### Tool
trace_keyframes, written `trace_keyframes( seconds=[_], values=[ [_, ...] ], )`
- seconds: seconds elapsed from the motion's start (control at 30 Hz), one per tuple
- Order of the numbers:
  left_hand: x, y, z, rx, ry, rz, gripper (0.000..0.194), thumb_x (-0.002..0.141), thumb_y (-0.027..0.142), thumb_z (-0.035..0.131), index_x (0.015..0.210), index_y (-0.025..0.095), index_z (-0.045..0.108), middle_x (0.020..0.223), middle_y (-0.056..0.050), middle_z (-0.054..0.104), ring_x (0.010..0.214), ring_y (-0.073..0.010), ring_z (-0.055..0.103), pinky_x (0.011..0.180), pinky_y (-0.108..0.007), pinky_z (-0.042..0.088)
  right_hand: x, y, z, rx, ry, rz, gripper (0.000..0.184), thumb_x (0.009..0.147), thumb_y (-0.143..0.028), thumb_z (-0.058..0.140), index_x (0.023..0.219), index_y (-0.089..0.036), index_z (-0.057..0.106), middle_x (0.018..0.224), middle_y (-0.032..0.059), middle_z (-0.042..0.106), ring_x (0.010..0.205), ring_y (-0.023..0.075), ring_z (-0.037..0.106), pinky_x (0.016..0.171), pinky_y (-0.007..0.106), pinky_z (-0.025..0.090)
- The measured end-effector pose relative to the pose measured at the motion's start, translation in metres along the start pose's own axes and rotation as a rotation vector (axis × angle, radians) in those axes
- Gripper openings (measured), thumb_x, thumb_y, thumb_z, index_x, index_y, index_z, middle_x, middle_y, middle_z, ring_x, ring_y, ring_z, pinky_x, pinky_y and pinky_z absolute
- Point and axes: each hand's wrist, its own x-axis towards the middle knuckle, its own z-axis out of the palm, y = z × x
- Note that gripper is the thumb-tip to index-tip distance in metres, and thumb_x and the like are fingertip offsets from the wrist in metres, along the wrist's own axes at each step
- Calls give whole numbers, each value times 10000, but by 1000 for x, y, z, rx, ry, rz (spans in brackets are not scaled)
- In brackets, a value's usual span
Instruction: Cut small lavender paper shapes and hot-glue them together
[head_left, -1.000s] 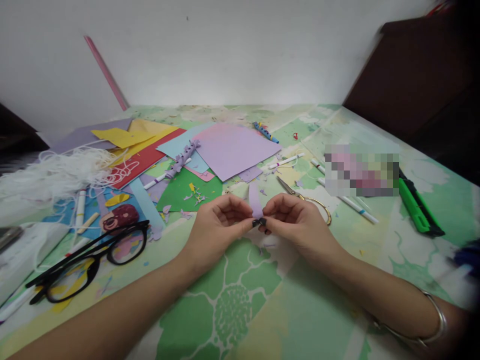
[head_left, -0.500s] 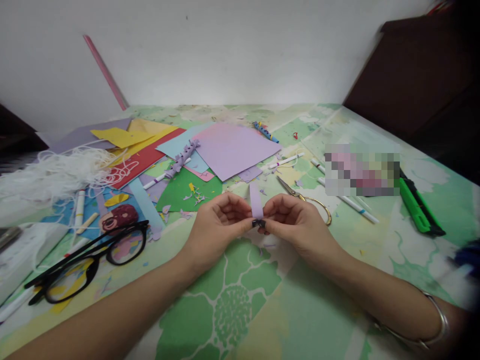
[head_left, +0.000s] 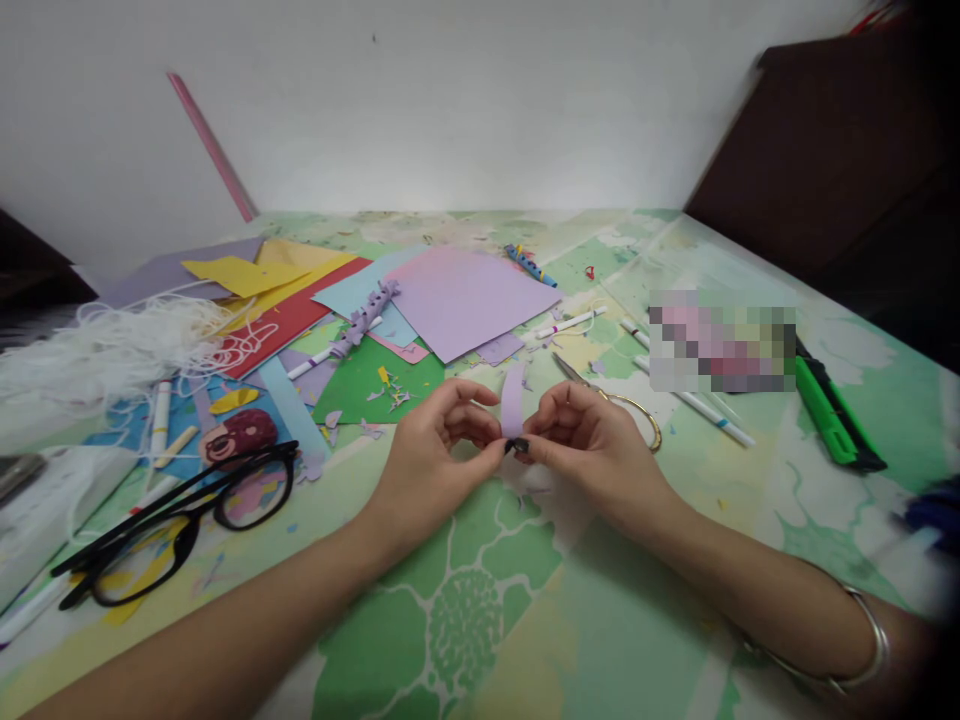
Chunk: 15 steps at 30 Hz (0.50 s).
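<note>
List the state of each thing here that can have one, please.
Lavender strip, curved, lower end pinched.
Left hand, pinching the lavender strip.
Right hand, pinching it too.
Scissors, lying down, blades apparently closed.
Glasses, arms apparently folded.
White string, loosely tangled.
Lavender roll, fringed.
Large lavender sheet, spread out.
Green cutter, lying down; blade position unclear.

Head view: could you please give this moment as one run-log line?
left hand: pinching strip | right hand: pinching strip | scissors: just beyond right hand
</note>
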Motion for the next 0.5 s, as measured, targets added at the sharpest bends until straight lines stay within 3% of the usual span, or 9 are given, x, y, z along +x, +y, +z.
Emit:
trace_keyframes(
  seconds=[0.27, 0.5],
  values=[
    [0, 1, 2, 4, -37, -73, 331, 697, 100, 662, 954, 195, 476, 729, 31, 631, 687, -111, 611, 686, -235, 491, -2, 4, 0, -267, 0, -151, 199, 699, -111, 628, 776, -206, 470, 726, -37, 533, 649, 96, 524, 598, 241, 440],
    [1, 2, 0, -60, -24, -136, 346, 682, 96, 663, 946, 199, 464, 729, 30, 649, 688, -119, 637, 685, -243, 500, 1, 2, -2, -173, 11, -105, 225, 668, -115, 646, 776, -202, 469, 731, -38, 557, 668, 97, 570, 631, 239, 478]
  ],
)
